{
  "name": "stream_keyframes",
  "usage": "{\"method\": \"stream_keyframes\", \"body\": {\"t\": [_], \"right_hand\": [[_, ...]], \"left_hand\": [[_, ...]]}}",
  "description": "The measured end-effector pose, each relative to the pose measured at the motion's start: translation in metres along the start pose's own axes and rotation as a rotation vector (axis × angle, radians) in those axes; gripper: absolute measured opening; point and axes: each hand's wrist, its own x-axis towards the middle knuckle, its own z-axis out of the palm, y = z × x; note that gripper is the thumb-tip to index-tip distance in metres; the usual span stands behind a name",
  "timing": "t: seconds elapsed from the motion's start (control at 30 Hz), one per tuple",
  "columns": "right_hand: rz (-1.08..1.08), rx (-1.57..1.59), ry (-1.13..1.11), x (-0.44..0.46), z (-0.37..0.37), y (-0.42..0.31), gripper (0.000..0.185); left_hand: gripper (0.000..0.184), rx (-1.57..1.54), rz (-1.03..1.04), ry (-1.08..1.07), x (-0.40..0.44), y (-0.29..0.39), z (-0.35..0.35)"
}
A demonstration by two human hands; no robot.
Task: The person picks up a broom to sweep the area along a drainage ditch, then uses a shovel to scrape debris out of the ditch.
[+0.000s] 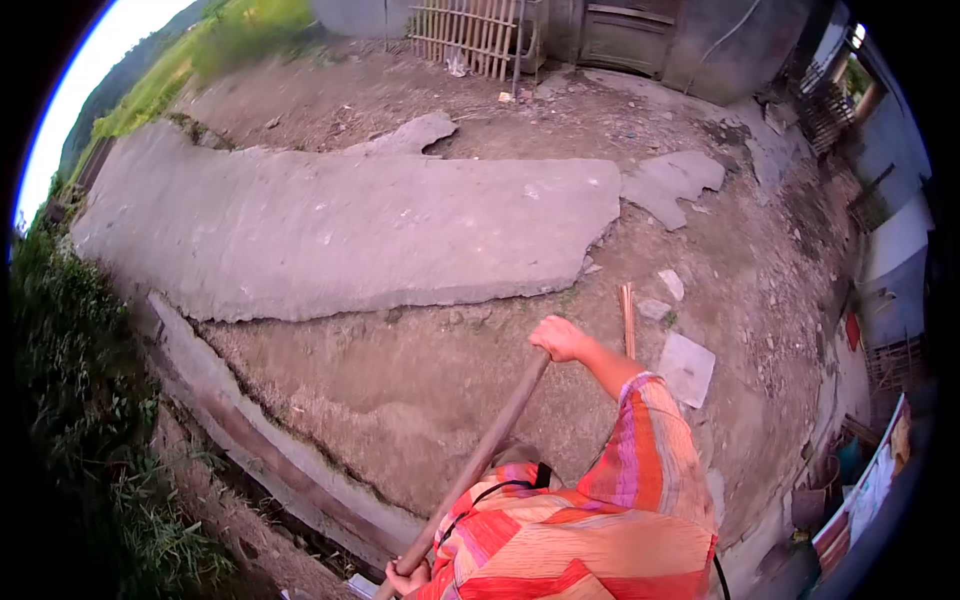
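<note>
A long wooden pole (490, 445) runs aslant in front of my body, from the middle of the view down to the bottom edge. My right hand (562, 338) is closed around its upper end, with the arm stretched forward. Lower down, by the bottom edge, my left hand (408, 578) grips the same pole close to my body. The pole's lower end is out of view, so whether it is a tool handle cannot be seen. Beneath the pole lies bare brown soil (340, 400).
A broken concrete slab (350, 230) spans the ground ahead. Thin sticks (628, 320) and a square flat piece (687, 369) lie to the right. A low concrete edge (270, 450) and bushes (70, 350) border the left. A bamboo fence (465, 35) stands at the back.
</note>
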Motion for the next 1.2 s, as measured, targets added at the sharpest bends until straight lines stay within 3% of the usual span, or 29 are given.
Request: {"method": "stream_keyframes", "body": {"t": [0.27, 0.43, 0.63, 0.7, 0.77, 0.8, 0.83, 0.87, 0.97, 1.0, 1.07, 1.2], "right_hand": [[-0.318, -0.138, 0.200, 0.101, -0.033, -0.067, 0.007], [-0.467, -0.175, 0.181, 0.131, -0.034, -0.153, 0.006], [-0.622, -0.218, 0.031, 0.135, -0.027, -0.254, 0.011], [-0.674, -0.222, 0.013, 0.145, -0.022, -0.294, 0.013], [-0.800, -0.174, -0.018, 0.163, -0.015, -0.338, 0.017], [-0.814, -0.208, -0.059, 0.163, -0.020, -0.367, 0.020], [-0.875, -0.150, -0.038, 0.162, -0.022, -0.391, 0.023], [-0.931, -0.159, 0.002, 0.158, -0.012, -0.410, 0.025], [-0.870, -0.273, -0.035, 0.134, -0.024, -0.428, 0.020], [-0.982, -0.280, 0.126, 0.123, -0.024, -0.419, 0.020], [-0.992, -0.309, 0.130, 0.113, -0.038, -0.455, 0.021], [-0.998, -0.499, 0.222, 0.075, -0.098, -0.546, 0.011]], "left_hand": [[0.043, 0.068, -0.042, -0.030, 0.034, -0.016, -0.026], [0.045, -0.083, 0.026, 0.014, 0.038, -0.034, -0.104], [0.048, -0.495, 0.326, 0.279, 0.018, -0.167, -0.237], [0.049, 0.014, 0.801, 0.494, 0.030, -0.246, -0.290], [0.041, 0.325, 0.673, 0.588, -0.014, -0.238, -0.277], [0.030, -0.134, 0.535, 0.382, -0.024, -0.232, -0.270], [0.020, -0.954, 0.391, 0.215, -0.033, -0.229, -0.262], [0.015, -1.483, 0.206, 0.241, -0.044, -0.225, -0.250], [0.015, -1.585, 0.322, 0.378, -0.049, -0.217, -0.235], [0.015, -1.663, 0.298, 0.415, -0.049, -0.213, -0.237], [0.016, -1.783, 0.206, 0.485, -0.066, -0.182, -0.251], [0.014, -1.957, 0.226, 0.428, -0.040, -0.197, -0.258]]}}
